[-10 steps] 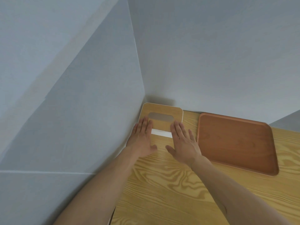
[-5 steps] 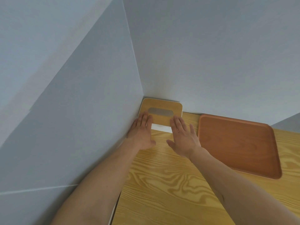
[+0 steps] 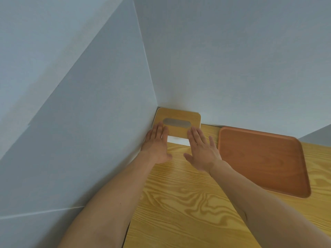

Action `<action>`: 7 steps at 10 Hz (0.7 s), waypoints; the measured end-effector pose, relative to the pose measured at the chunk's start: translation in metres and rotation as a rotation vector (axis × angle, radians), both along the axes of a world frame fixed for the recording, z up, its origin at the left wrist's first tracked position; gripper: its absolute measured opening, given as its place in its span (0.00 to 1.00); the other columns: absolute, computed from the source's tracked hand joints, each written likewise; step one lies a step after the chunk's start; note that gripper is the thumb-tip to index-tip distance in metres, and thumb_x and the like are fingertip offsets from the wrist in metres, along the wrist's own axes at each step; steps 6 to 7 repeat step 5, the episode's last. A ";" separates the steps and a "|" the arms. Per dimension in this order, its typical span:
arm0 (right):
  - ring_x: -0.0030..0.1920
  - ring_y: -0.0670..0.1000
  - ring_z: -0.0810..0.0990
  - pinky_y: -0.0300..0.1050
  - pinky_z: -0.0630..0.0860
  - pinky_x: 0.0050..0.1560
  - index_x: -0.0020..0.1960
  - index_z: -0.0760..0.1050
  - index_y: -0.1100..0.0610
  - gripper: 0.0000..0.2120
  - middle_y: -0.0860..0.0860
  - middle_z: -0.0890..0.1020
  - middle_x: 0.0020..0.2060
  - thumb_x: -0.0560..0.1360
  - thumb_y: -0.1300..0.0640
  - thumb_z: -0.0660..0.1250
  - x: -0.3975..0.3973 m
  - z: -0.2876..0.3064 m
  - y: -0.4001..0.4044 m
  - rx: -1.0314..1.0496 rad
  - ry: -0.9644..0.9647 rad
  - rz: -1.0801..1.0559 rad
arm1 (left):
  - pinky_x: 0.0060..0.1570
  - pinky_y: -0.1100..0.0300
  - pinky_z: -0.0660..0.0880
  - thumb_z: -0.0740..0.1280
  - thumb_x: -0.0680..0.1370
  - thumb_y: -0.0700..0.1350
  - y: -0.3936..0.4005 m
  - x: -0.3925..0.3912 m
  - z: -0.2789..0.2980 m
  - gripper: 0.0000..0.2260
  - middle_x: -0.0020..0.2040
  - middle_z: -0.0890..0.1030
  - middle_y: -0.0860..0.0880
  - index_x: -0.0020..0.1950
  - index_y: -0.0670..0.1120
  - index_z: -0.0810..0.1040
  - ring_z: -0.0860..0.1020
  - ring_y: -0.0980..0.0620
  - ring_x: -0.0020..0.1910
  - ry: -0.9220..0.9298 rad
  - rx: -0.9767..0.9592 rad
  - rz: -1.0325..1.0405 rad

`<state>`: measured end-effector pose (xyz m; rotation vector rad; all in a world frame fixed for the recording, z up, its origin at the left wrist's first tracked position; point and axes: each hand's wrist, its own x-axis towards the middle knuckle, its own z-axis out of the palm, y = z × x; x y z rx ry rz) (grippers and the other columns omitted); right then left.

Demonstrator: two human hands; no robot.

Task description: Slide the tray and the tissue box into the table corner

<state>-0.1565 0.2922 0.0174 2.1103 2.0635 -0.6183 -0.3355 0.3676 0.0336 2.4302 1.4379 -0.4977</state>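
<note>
The tissue box (image 3: 179, 116), white with a light wooden lid and a grey oval slot, stands in the table corner against both walls. My left hand (image 3: 157, 144) lies flat against its near left side, fingers stretched up to the lid. My right hand (image 3: 201, 150) presses flat against its near right side, fingers apart. Neither hand grips anything. The reddish-brown tray (image 3: 263, 160) lies flat to the right of the box, its far edge close to the back wall, with a gap of bare table between tray and box.
The light pine table (image 3: 188, 203) meets a grey wall on the left (image 3: 80, 140) and a grey wall at the back (image 3: 232, 68). The table's left edge runs along the left wall.
Both hands pushed the tissue box further away until it reached the back wall in the corner. The tray has stayed in place.
</note>
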 end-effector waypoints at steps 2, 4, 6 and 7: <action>0.80 0.52 0.36 0.59 0.44 0.79 0.80 0.35 0.57 0.40 0.52 0.37 0.81 0.82 0.41 0.56 0.006 0.011 0.002 -0.024 0.011 0.034 | 0.78 0.49 0.45 0.68 0.74 0.56 0.004 -0.002 0.010 0.46 0.80 0.37 0.43 0.79 0.44 0.40 0.39 0.45 0.79 -0.007 -0.019 -0.009; 0.81 0.55 0.41 0.57 0.48 0.79 0.82 0.44 0.54 0.35 0.53 0.43 0.82 0.83 0.42 0.56 0.013 0.026 -0.002 -0.020 0.049 -0.004 | 0.77 0.48 0.51 0.66 0.76 0.55 0.005 0.001 0.024 0.42 0.81 0.42 0.43 0.80 0.44 0.44 0.46 0.44 0.80 -0.034 -0.029 0.032; 0.81 0.56 0.46 0.57 0.52 0.78 0.81 0.52 0.52 0.31 0.54 0.49 0.82 0.83 0.43 0.56 0.022 0.032 -0.018 0.005 0.066 -0.044 | 0.76 0.47 0.53 0.64 0.78 0.55 -0.007 -0.004 0.027 0.37 0.81 0.46 0.43 0.80 0.46 0.48 0.49 0.43 0.79 -0.124 -0.020 0.066; 0.81 0.56 0.46 0.57 0.52 0.78 0.81 0.52 0.52 0.31 0.54 0.49 0.82 0.83 0.43 0.56 0.022 0.032 -0.018 0.005 0.066 -0.044 | 0.76 0.47 0.53 0.64 0.78 0.55 -0.007 -0.004 0.027 0.37 0.81 0.46 0.43 0.80 0.46 0.48 0.49 0.43 0.79 -0.124 -0.020 0.066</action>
